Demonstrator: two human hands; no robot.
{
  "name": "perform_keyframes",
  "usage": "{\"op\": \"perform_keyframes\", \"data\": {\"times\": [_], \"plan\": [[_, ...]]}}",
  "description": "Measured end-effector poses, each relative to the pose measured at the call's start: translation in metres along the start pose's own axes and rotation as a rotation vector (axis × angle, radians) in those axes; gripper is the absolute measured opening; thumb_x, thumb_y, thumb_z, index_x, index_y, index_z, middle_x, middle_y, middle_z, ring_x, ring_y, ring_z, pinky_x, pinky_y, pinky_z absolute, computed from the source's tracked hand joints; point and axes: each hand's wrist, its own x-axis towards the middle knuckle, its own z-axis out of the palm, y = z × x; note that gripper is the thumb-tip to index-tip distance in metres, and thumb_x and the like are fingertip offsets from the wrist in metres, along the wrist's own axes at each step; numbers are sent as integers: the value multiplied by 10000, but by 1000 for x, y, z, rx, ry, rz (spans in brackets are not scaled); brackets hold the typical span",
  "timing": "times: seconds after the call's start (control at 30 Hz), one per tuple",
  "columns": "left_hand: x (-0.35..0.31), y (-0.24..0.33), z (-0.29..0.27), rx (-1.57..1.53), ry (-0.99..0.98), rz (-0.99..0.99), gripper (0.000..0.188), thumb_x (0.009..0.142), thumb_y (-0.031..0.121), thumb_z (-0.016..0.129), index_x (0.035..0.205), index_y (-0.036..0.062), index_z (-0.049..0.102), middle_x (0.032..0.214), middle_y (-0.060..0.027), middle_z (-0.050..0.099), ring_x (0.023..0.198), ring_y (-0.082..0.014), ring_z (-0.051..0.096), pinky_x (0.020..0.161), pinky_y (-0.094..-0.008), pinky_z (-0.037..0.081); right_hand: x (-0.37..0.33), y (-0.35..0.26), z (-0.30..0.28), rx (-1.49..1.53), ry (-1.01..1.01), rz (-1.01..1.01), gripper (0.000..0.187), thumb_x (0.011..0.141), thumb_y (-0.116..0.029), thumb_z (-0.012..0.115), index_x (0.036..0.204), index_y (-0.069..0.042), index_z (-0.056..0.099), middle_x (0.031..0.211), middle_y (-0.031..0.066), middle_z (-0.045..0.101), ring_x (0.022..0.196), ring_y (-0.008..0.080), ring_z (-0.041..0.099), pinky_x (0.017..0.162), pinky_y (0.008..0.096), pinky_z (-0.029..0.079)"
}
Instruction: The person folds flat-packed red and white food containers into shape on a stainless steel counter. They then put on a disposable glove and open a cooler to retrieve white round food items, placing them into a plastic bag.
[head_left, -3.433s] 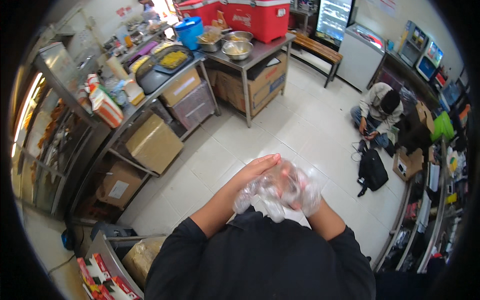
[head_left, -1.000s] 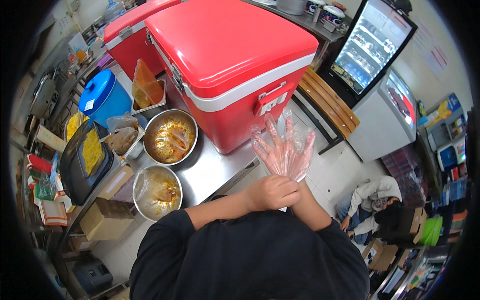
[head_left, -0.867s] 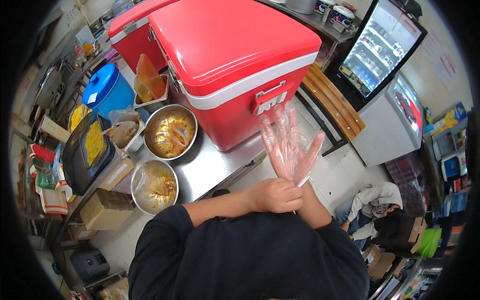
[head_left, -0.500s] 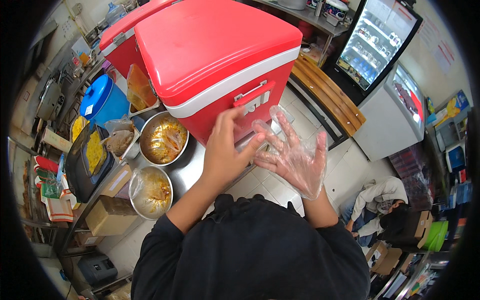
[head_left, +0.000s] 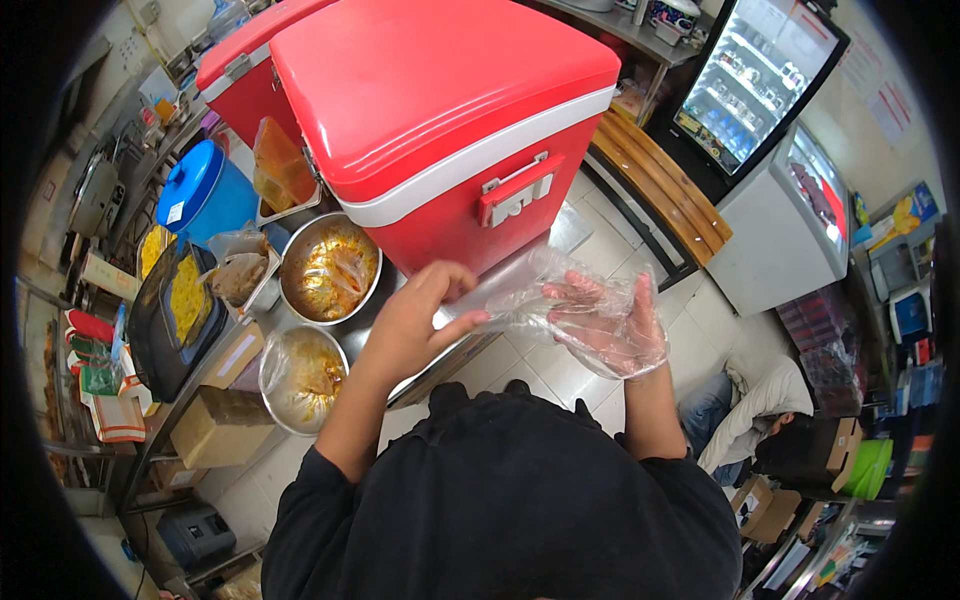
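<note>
My right hand (head_left: 605,325) is inside a loose, clear plastic glove (head_left: 545,300), its fingers spread. Slack plastic from the glove stretches leftward to my bare left hand (head_left: 415,325). There, curled fingers and the thumb appear to grip its end, though the contact is hard to see through the clear film. Just beyond both hands stands a large red cooler box (head_left: 450,90) with a white band and a latch, its lid closed. To the left of my left hand are a steel bowl of orange-yellow food (head_left: 330,268) and a second, plastic-lined bowl (head_left: 303,380).
A metal table (head_left: 580,228) carries the cooler and bowls. Further left stand a blue lidded bucket (head_left: 205,195) and a dark tray with yellow food (head_left: 188,300). A wooden bench (head_left: 660,185) is at right, near a glass-door fridge (head_left: 755,80). A person (head_left: 750,415) crouches at lower right.
The glove's loose plastic now stretches left between my hands. My left hand has lowered and its fingers have curled; my right has shifted slightly right. The crouching person has bent further forward.
</note>
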Motion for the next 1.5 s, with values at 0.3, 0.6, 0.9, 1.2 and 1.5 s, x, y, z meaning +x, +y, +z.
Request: {"op": "perform_keyframes", "data": {"times": [0.3,0.6,0.9,1.2,1.5], "plan": [[-1,-27,6,-41,9,-257,227,906,196,565,831,-16,594,719,-119,569,634,-203,547,586,-302,428,18,19,-4,378,-72,-131,732,879,-657,360,1213,-21,502,1154,162,563,1063,296,540,944,511,424],[-28,-4,65,65,197,497,384,716,287,756,970,69,571,967,-88,565,874,-261,545,764,-391,414,36,25,41,275,62,-343,792,825,-755,265,1471,-326,107,1538,33,98,1335,365,279,972,623,357],[-29,3,77,-106,69,412,182,781,139,689,887,42,578,830,-98,585,755,-271,583,660,-354,458,54,43,32,250,-3,-423,751,819,-764,260,1455,-415,64,1546,8,32,1333,372,270,941,613,392],[-31,-1,72,-65,-153,239,212,815,211,637,851,32,529,788,-132,552,703,-310,579,641,-400,471,45,59,33,212,157,-391,753,828,-745,269,1462,-388,75,1544,50,56,1331,428,247,938,690,334],[-26,-9,71,10,-310,413,197,764,210,613,780,65,481,703,-108,548,628,-318,574,561,-423,460,44,60,44,-42,363,-336,744,825,-741,314,1455,-391,130,1527,55,121,1345,391,213,917,605,407]]}}
